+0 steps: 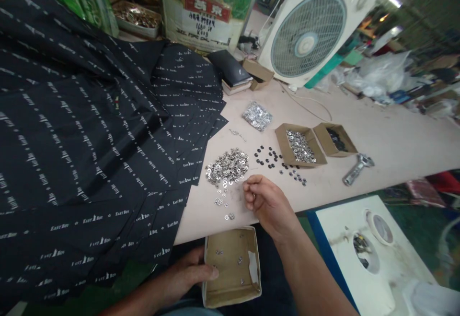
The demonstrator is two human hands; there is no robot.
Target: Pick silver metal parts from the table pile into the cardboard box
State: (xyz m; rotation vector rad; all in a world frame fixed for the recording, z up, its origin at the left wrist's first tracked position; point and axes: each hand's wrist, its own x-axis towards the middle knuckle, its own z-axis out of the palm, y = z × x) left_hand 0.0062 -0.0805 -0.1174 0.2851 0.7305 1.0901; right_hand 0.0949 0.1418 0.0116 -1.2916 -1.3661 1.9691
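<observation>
My left hand (pixel 192 275) grips the left wall of a shallow cardboard box (pixel 230 280) below the table's front edge, thumb inside it. A few small metal snap fasteners (pixel 240 260) lie on the box's bottom. Over the table edge, just above the box, my right hand (pixel 268 203) is closed with fingertips pinched together; whatever they hold is too small to make out. Left of that hand, a heap of silver snap fasteners (pixel 230 165) covers part of the table, with several loose ones (pixel 219 201) in front. Black snap caps (pixel 268 155) are scattered behind the right hand.
Dark printed fabric (pixel 89 134) covers the left side. Small cardboard boxes hold silver fasteners (pixel 300 146) and black pieces (pixel 337 138); a metal tool (pixel 357 168) lies beside them. Behind are a bag of fasteners (pixel 257 115), a black wallet-like item (pixel 230 68) and a fan (pixel 309 35).
</observation>
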